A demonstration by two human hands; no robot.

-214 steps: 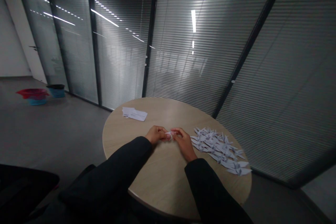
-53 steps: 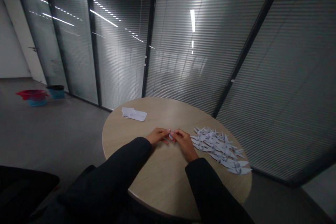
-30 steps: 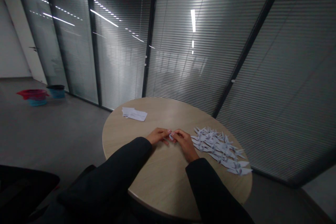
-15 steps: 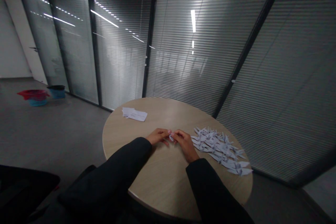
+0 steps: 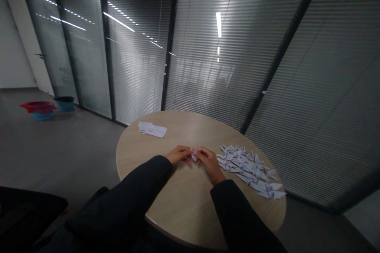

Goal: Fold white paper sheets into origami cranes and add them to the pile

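Over the middle of the round table, both my hands meet at a small piece of folded white paper [image 5: 194,157]. My left hand [image 5: 179,154] pinches it from the left with thumb and fingertips. From the other side my right hand [image 5: 208,161] grips it, fingers closed. Most of the paper is covered by the fingers, so its full shape is hidden. Just right of my right hand lies a spread of several folded white paper cranes [image 5: 243,164]. A loose stack of white paper slips [image 5: 154,129] rests farther off, to the left.
The pale wooden table [image 5: 178,201] has a rounded edge. Behind it stands a glass partition with blinds [image 5: 208,83]. On the floor at left are a red and blue tub [image 5: 41,110] and a blue bucket [image 5: 64,104]. A dark chair [image 5: 29,213] is at lower left.
Hardly anything differs. The hands keep their hold on the folded paper in the same place, with the left fingers shifted very slightly; the view has tilted a touch.
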